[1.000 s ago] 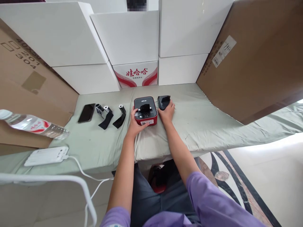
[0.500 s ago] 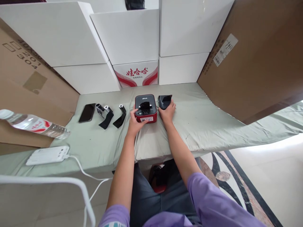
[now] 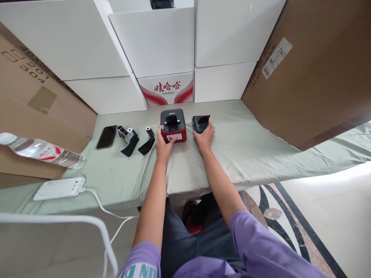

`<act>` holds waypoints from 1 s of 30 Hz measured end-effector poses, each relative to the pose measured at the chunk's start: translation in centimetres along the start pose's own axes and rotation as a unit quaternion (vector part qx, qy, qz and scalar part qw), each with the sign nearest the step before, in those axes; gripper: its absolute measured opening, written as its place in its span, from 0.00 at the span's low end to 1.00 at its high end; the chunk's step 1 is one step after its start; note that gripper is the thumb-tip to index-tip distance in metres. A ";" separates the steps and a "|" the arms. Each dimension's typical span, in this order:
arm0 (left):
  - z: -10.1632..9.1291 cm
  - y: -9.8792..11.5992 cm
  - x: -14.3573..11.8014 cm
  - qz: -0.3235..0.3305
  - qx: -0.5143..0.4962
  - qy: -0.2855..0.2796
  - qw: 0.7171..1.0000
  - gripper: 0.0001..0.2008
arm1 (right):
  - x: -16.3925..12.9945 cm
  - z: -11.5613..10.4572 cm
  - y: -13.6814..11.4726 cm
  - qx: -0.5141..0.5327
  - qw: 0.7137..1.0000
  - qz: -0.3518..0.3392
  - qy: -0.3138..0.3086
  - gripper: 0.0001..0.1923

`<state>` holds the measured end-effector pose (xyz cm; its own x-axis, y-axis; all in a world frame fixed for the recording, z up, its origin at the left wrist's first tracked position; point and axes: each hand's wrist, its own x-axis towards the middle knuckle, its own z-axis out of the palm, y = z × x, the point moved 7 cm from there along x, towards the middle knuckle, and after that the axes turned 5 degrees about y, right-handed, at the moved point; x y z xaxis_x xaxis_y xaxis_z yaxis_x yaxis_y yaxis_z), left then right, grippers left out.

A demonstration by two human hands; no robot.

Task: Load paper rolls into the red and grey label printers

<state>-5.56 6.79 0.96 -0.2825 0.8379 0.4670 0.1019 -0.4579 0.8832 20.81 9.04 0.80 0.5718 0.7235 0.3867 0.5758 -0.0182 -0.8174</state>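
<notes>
Forearms (image 3: 153, 197) reach forward, left grip (image 3: 164, 145) clasping red device (image 3: 174, 126), right grip (image 3: 204, 138) black device (image 3: 199, 125).

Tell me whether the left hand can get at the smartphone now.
Probably yes: nothing covers the smartphone, but the left hand is on the red-and-black printer, and small rolls with black strips lie between.

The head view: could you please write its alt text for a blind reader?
A person's left hand grips a boxy red-and-black device and their right hand a smaller dark device, at a table draped in pale green cloth. Left of them lie partly unrolled black-and-white rolls and a black phone.
</notes>
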 end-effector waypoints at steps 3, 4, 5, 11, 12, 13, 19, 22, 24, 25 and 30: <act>-0.2 -0.4 0.0 -0.008 0.032 0.030 0.999 0.44 | -0.4 -0.2 -0.3 0.007 1.000 0.007 -0.011 0.50; -0.1 -0.3 0.0 -0.009 0.047 0.035 0.998 0.44 | -0.6 -0.2 -0.4 0.007 1.000 0.009 -0.014 0.50; -0.1 -0.2 0.0 -0.007 0.067 0.039 0.997 0.44 | -0.7 -0.3 -0.5 0.008 1.000 0.009 -0.018 0.50; -0.1 2.9 -0.6 0.120 0.148 0.074 0.979 0.36 | -1.7 -2.3 -1.2 -0.008 0.999 -0.004 -0.047 0.51; 0.1 3.4 -1.0 0.148 0.149 0.068 0.975 0.31 | -2.1 -3.0 -1.4 -0.015 0.998 -0.017 -0.054 0.51; 0.5 3.8 -1.4 0.171 0.148 0.054 0.972 0.27 | -2.7 -3.7 -1.5 -0.026 0.997 -0.032 -0.063 0.52; 4.8 4.6 -4.4 0.195 0.181 -0.154 0.952 0.18 | -6.6 -6.6 -1.5 -0.123 0.986 -0.079 -0.082 0.56; 6.6 4.0 -5.4 0.128 0.249 -0.260 0.924 0.26 | -7.2 -6.4 -1.1 -0.124 0.987 -0.074 -0.069 0.57; 7.3 3.5 -5.7 0.084 0.290 -0.308 0.902 0.32 | -7.2 -5.9 -0.7 -0.102 0.990 -0.074 -0.068 0.60; 7.5 3.3 -5.8 0.072 0.310 -0.326 0.890 0.34 | -7.0 -5.7 -0.6 -0.088 0.990 -0.079 -0.070 0.61; 8.4 2.9 -6.2 0.075 0.391 -0.375 0.837 0.37 | -6.6 -4.9 0.1 -0.056 0.991 -0.090 -0.087 0.64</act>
<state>4.48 2.76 0.95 0.4375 0.8735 0.2134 0.7593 -0.4860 0.4328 19.91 0.92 0.29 0.3513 0.8294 0.4343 0.7252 0.0524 -0.6865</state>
